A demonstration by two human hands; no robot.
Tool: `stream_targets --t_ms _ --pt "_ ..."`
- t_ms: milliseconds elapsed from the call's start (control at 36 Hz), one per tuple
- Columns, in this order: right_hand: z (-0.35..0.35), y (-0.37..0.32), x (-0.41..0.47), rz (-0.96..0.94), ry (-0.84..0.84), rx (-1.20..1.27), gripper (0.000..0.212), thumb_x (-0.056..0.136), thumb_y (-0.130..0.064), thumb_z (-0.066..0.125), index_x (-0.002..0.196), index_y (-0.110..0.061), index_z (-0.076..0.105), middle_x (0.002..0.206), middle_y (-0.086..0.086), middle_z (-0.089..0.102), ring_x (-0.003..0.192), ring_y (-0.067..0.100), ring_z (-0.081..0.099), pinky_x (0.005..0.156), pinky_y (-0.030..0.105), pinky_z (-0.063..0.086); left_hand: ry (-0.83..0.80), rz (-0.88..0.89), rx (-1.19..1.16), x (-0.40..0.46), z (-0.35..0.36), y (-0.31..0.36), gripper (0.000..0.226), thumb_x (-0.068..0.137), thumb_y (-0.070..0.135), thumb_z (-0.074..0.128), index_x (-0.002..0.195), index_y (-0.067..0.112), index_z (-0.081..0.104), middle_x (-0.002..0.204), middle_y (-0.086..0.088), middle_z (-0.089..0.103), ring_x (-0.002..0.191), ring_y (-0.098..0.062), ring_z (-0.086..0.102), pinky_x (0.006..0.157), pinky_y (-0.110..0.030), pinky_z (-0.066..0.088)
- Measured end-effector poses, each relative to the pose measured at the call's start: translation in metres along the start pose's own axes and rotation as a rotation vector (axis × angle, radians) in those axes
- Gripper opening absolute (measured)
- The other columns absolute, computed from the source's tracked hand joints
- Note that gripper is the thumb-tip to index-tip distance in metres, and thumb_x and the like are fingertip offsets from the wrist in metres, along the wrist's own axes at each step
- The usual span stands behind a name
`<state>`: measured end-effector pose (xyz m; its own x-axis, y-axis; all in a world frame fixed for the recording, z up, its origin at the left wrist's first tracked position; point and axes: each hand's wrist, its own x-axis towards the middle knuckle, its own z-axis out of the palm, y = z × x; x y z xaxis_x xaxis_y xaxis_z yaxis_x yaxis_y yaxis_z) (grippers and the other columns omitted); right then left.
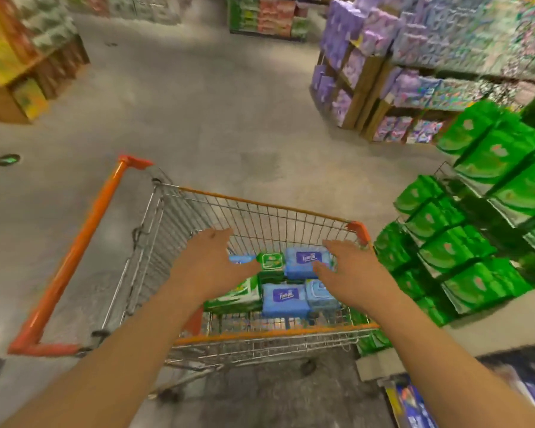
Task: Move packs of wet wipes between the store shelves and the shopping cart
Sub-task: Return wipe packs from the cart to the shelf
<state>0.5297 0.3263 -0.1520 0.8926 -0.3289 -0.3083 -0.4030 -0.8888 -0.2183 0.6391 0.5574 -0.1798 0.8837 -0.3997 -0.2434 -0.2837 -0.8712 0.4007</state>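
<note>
Hands, left (210, 261) and right (349, 270), hover open-palmed over cart (260, 208) packs (286, 298).

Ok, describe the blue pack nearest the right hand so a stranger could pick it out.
Start at the wire shopping cart with orange trim, in the aisle. Inside it, look toward the far right corner, just beside the right hand. The blue pack there lies flat with a dark purple label facing up, farther from the camera than the similar blue pack.
</note>
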Motion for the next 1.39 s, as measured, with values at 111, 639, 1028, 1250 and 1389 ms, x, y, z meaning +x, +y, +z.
stream_targets --t_ms 111,639,1028,1250,1389 --pt "0.002 -0.007 0.032 -0.053 -0.047 -0.026 0.067 0.104 -0.053 0.043 0.161 -0.023 0.025 0.168 0.002 0.022 0.154 0.024 0.021 0.126 0.043 0.019 0.009 -0.052 0.019 0.019 0.000 -0.008 0.101 0.074 0.082 0.056 0.156 0.029 0.028 0.162 -0.005 0.028 0.147 -0.027 0.028 0.118 -0.041 0.029" --pt "0.058 -0.004 0.190 -0.188 -0.353 0.120 0.051 0.101 -0.050 0.051 0.143 -0.021 0.049 0.140 0.008 0.059 0.121 0.028 0.059 0.100 0.041 0.048 -0.078 -0.399 -0.032 0.103 0.048 -0.036 0.091 0.069 0.079 0.056 0.145 0.031 0.041 0.137 -0.006 0.054 0.124 -0.028 0.050 0.097 -0.040 0.044" --pt "0.184 0.012 0.262 0.171 -0.563 0.407 0.056 0.100 -0.049 0.055 0.147 -0.020 0.047 0.134 0.005 0.062 0.085 0.018 0.063 0.077 0.032 0.048 -0.256 -0.750 -0.542 0.165 0.158 -0.091 0.055 0.090 0.048 0.064 0.137 0.020 0.055 0.125 -0.003 0.061 0.113 -0.024 0.057 0.088 -0.030 0.041" --pt "0.281 0.024 0.287 0.385 -0.604 0.524 0.062 0.093 -0.052 0.063 0.145 -0.020 0.051 0.139 0.003 0.060 0.115 0.024 0.063 0.095 0.036 0.050 -0.323 -1.184 -1.005 0.186 0.254 -0.126 0.046 0.091 0.052 0.059 0.124 0.019 0.056 0.113 -0.002 0.061 0.103 -0.024 0.060 0.091 -0.042 0.053" --pt "0.314 0.021 0.310 0.459 -0.530 0.575 0.062 0.091 -0.050 0.067 0.142 -0.020 0.052 0.106 -0.001 0.065 0.083 0.015 0.066 0.082 0.035 0.054 -0.361 -1.355 -1.295 0.192 0.295 -0.128 0.059 0.092 0.056 0.057 0.137 0.020 0.046 0.122 -0.008 0.056 0.100 -0.025 0.056 0.087 -0.041 0.052"
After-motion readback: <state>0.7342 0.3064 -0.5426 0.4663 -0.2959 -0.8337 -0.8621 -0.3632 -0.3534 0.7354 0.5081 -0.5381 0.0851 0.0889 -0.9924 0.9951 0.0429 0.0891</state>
